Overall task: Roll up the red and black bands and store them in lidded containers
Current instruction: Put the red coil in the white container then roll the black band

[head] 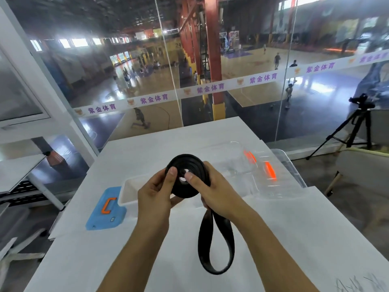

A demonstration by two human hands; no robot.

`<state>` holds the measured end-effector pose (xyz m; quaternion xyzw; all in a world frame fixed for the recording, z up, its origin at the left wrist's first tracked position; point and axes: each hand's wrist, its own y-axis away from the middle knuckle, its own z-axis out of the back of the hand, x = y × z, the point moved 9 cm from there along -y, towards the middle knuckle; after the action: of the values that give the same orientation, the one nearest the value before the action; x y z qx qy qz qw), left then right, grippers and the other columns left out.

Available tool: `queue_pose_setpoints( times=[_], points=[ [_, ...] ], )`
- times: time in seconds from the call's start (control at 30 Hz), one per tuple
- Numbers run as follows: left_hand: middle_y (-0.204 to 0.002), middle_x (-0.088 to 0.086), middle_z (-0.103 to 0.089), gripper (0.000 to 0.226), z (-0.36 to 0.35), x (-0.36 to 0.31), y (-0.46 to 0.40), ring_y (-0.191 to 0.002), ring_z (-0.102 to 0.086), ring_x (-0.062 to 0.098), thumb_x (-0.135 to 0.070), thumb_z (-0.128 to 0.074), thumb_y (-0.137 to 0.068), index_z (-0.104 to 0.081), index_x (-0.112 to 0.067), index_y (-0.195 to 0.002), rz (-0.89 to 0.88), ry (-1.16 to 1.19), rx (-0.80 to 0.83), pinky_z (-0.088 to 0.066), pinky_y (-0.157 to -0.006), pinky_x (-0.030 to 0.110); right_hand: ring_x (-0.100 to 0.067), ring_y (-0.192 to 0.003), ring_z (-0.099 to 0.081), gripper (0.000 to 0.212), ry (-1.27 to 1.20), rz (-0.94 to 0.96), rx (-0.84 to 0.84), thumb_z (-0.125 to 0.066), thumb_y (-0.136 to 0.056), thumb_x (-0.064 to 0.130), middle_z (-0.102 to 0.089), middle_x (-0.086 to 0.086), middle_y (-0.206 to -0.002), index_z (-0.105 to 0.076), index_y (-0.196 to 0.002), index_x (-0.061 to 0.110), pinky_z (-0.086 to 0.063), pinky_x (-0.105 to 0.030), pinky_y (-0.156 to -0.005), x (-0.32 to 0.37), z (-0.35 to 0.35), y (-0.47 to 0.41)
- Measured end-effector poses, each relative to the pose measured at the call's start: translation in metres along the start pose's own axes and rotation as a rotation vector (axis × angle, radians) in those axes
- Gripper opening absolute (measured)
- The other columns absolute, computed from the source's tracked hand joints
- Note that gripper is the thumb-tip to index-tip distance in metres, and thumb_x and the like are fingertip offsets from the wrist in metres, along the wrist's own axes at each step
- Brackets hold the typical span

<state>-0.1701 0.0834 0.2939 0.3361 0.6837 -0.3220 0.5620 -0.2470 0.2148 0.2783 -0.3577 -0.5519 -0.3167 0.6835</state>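
Note:
Both hands hold the black band [214,247] above the white table [294,239]. Most of it is wound into a coil at chest height, and a loose loop hangs down from under my right hand [219,192]. My left hand [155,194] grips the coil's left side with its thumb on the front face. My right thumb presses near the coil's centre hole. An open white container [130,190] sits just behind my left hand. A clear lidded container [265,173] with orange clasps stands behind my right hand; I cannot tell what is inside. No red band is visible.
A blue lid [105,209] with an orange clasp lies flat at the table's left edge. A second clear box [288,165] sits at the table's right edge. A glass wall runs behind the table. A camera tripod [355,127] stands to the right.

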Motion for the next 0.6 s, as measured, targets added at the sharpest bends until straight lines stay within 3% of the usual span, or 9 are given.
queue_pose_setpoints(
  times=[0.1,0.27,0.43,0.53,0.6],
  points=[
    [-0.101,0.011,-0.078,0.028,-0.003,0.012,0.006,-0.097,-0.076,0.024,-0.031,-0.062,-0.096,-0.074,-0.01,-0.11,0.01,0.015,-0.068,-0.064,-0.073,0.031,-0.007,-0.096,-0.068,0.035,0.021,-0.023,-0.102,-0.054,-0.097,0.062,-0.073,0.009,-0.1,-0.063,-0.109,0.031,-0.052,-0.03,-0.086,-0.011,0.0,-0.003],
    [-0.1,0.011,-0.078,0.026,0.002,0.009,-0.007,-0.097,-0.075,0.027,-0.028,-0.067,-0.094,-0.071,-0.008,-0.11,0.118,-0.079,0.04,-0.064,-0.072,0.037,-0.011,-0.109,-0.068,0.048,0.066,-0.026,0.002,-0.051,-0.093,0.07,-0.073,0.007,-0.111,-0.065,-0.117,0.031,-0.053,-0.04,-0.103,-0.01,0.002,-0.005],
    [-0.101,0.006,-0.078,0.028,-0.009,-0.019,-0.019,-0.096,-0.075,0.025,-0.031,-0.071,-0.089,-0.073,-0.017,-0.114,0.068,-0.401,0.389,-0.064,-0.078,0.039,-0.003,-0.087,-0.065,0.024,0.149,-0.002,0.104,-0.059,-0.096,0.062,-0.068,0.015,-0.091,-0.062,-0.1,0.038,-0.051,-0.025,-0.081,-0.002,-0.002,-0.003],
    [-0.101,0.004,-0.079,0.022,-0.008,-0.028,-0.022,-0.094,-0.076,0.022,-0.024,-0.068,-0.093,-0.074,-0.019,-0.113,-0.016,-0.413,0.378,-0.064,-0.076,0.036,-0.002,-0.08,-0.065,0.024,0.087,0.035,0.093,-0.067,-0.094,0.054,-0.07,0.012,-0.088,-0.064,-0.104,0.032,-0.05,-0.023,-0.076,0.004,-0.001,-0.002],
    [-0.101,0.002,-0.079,0.022,-0.006,-0.029,-0.024,-0.095,-0.075,0.019,-0.021,-0.069,-0.093,-0.074,-0.019,-0.114,-0.065,-0.386,0.331,-0.063,-0.073,0.033,-0.001,-0.064,-0.062,0.023,0.012,0.035,0.125,-0.073,-0.095,0.04,-0.07,0.008,-0.082,-0.063,-0.111,0.026,-0.047,-0.015,-0.064,0.007,0.003,0.001]
  ],
)
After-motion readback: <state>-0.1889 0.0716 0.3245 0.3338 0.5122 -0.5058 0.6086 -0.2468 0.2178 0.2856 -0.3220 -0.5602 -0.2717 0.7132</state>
